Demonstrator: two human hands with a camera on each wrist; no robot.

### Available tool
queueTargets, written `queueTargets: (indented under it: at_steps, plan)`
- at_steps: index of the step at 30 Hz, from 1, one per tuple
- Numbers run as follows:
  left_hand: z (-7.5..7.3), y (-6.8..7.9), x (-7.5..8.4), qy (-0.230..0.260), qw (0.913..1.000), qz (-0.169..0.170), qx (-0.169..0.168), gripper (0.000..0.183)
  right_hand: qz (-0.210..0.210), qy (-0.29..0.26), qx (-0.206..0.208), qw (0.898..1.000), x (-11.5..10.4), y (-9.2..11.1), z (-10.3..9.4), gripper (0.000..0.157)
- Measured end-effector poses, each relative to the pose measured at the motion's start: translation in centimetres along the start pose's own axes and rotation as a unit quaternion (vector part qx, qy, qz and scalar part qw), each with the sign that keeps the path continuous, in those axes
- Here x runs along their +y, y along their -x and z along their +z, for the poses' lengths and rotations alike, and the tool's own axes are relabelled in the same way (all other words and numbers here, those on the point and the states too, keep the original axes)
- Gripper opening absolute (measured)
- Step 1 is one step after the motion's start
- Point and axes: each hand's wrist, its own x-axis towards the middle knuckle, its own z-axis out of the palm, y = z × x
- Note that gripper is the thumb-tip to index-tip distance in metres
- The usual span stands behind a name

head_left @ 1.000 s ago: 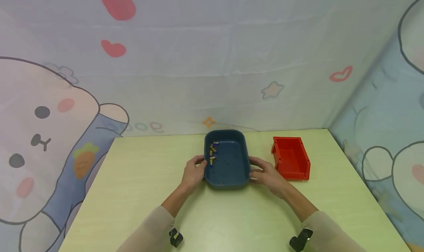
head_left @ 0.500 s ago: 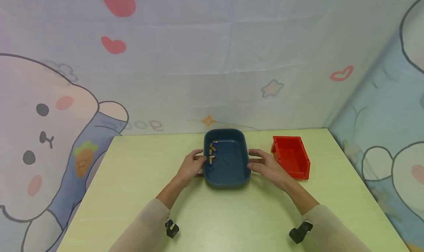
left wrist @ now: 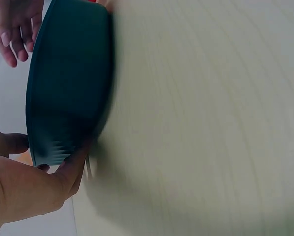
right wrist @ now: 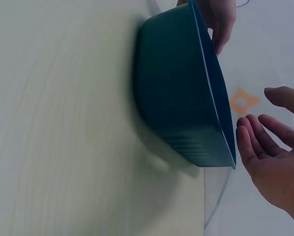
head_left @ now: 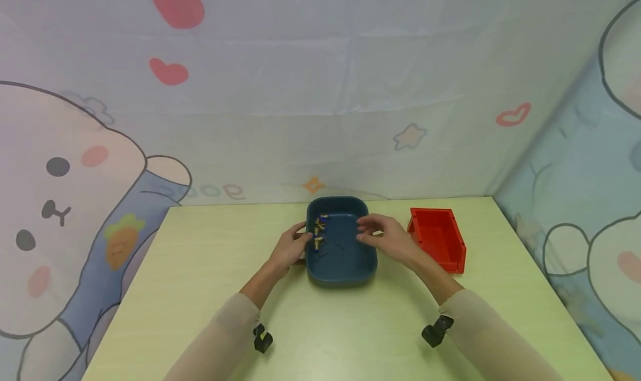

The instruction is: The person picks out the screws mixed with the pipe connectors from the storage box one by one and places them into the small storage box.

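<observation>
A dark blue plastic bin (head_left: 345, 267) rests on the table in the head view. Along its inner left side lie several small brass-coloured fittings with blue parts (head_left: 317, 241), and a few thin grey pins (head_left: 323, 253) are scattered beside them. My left hand (head_left: 287, 251) grips the bin's left wall, thumb at the rim and fingers low on the outside in the left wrist view. Over the right part of the bin hovers my right hand (head_left: 393, 240), its fingers loosely bent with nothing between them. The right wrist view has this hand (right wrist: 277, 157) beyond the bin's rim.
To the right of the bin stands a red open-front storage bin (head_left: 438, 236), close by my right forearm. The pale wooden table (head_left: 210, 247) ends at a printed cloth backdrop (head_left: 280, 119) behind and at the sides.
My right hand has let go of the blue bin's right side and moved up and left over it. My left hand has slid slightly farther along the left wall. The pins inside have shifted.
</observation>
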Motion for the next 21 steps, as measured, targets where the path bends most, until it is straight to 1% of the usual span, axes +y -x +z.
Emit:
queueTargets:
  at_steps: [5,8,10,14,17,21]
  plan:
    - [0.0,0.0,-0.1,0.015,0.9999,-0.006,-0.005,0.053,-0.027,-0.027,-0.013,0.999,-0.4,-1.4,1.2,0.036]
    - [0.0,0.0,-0.2,0.022,0.9997,-0.007,-0.008,0.053,-0.033,-0.042,-0.014,0.998,-0.6,-2.2,2.0,0.035]
    - [0.0,0.0,-0.2,0.02,0.9998,-0.005,-0.008,0.052,-0.039,-0.044,-0.014,0.998,-0.7,-2.6,2.5,0.034]
    - [0.0,-0.1,-0.2,0.017,0.9998,-0.003,-0.007,0.051,-0.048,-0.033,-0.015,0.998,-0.6,-3.6,3.5,0.033]
    - [0.1,-0.3,-0.3,0.014,0.9999,-0.002,-0.004,0.051,-0.037,-0.04,-0.017,0.998,-0.6,-4.2,4.1,0.033]
    - [0.1,-0.4,-0.4,0.019,0.9998,-0.005,-0.006,0.051,-0.024,-0.063,-0.012,0.998,-0.6,-4.8,4.8,0.034]
